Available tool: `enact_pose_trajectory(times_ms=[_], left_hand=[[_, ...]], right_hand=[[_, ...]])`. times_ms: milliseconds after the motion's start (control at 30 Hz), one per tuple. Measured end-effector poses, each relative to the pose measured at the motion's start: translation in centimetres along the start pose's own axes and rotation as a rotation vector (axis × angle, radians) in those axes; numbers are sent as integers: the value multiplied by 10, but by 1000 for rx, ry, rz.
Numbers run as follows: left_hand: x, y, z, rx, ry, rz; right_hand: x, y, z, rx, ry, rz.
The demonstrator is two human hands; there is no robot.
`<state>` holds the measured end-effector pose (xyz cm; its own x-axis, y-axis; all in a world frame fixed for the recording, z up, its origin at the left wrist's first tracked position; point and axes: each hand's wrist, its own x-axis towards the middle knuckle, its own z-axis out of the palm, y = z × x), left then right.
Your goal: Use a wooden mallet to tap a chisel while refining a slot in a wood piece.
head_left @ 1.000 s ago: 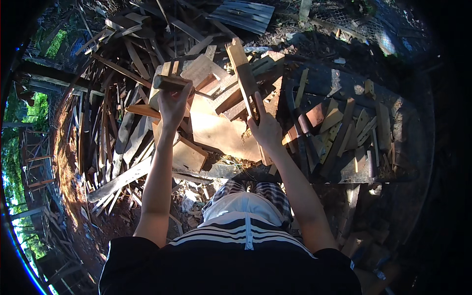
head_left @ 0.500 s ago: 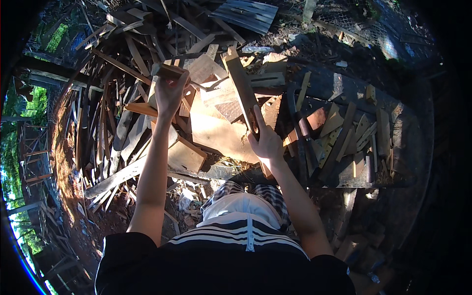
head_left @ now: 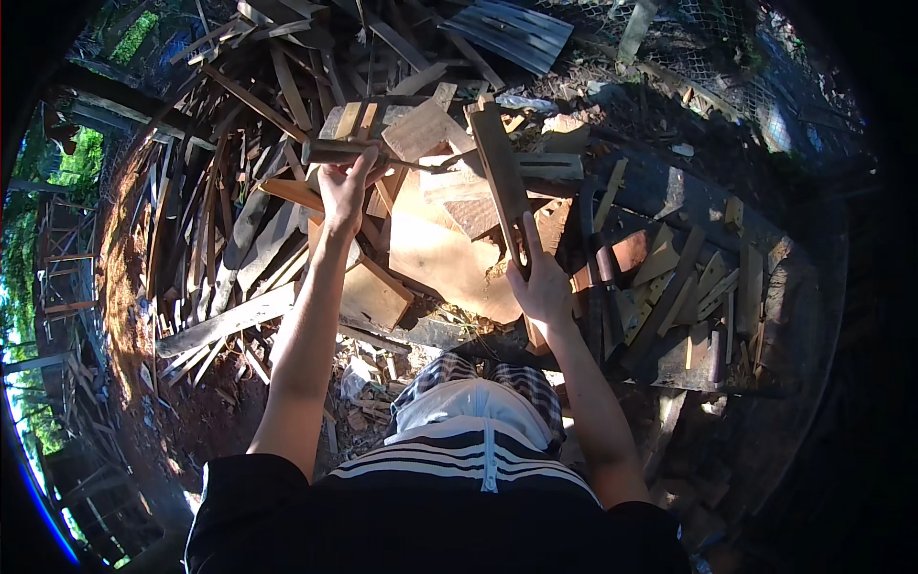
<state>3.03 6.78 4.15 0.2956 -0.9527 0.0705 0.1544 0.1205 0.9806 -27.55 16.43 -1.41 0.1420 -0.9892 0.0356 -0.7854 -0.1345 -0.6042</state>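
My left hand [head_left: 344, 196] is closed around a brown wooden-handled tool [head_left: 330, 152]. From the handle a thin metal shaft runs right, its end near a long wooden bar [head_left: 495, 163]; whether they touch I cannot tell. My right hand [head_left: 543, 295] grips that bar near its lower end, fingers along its side. The bar leans away from me, with a notched far end and a dark slot beside my fingers. Beneath both hands lies a broad pale board [head_left: 435, 249] in sunlight, with smaller offcuts [head_left: 470, 218] on it.
A large heap of scrap wood [head_left: 215, 201] fills the left and far left. On the dark bench [head_left: 660, 158] to the right lie a bow-shaped saw [head_left: 604, 263] and several wood strips [head_left: 681, 273]. Corrugated sheet [head_left: 507, 36] lies at the back. Wood chips [head_left: 368, 392] litter the ground near me.
The tool in my left hand has swung to nearly level, its metal end moving right toward the bar. My right hand keeps its grip. The whole view has shifted slightly.
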Motion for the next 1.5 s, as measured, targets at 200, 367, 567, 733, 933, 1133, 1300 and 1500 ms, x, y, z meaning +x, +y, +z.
enact_pose_trajectory(times_ms=[200, 367, 567, 733, 933, 1133, 1300, 1500], left_hand=[[-2, -20, -20, -203, 75, -64], [-1, -23, -15, -158, 72, -36], [-16, -13, -6, -180, 81, -21], [-20, -21, 4, 266, 151, 185], [-11, -38, 10, 367, 63, 401], [-11, -31, 6, 254, -16, 397], [-14, -19, 14, 251, -36, 373], [-16, -1, 18, 475, 53, 184]], right_hand=[[2, -8, -9, 36, -18, -45], [3, -21, -23, 155, -94, 26], [20, -119, -72, 328, 19, -359], [19, -214, -140, 64, -44, -693], [24, -205, -144, -352, -234, -466], [3, -212, -158, -320, -232, -482], [2, -190, -153, -279, -169, -478], [21, -164, -144, -14, -320, -356]])
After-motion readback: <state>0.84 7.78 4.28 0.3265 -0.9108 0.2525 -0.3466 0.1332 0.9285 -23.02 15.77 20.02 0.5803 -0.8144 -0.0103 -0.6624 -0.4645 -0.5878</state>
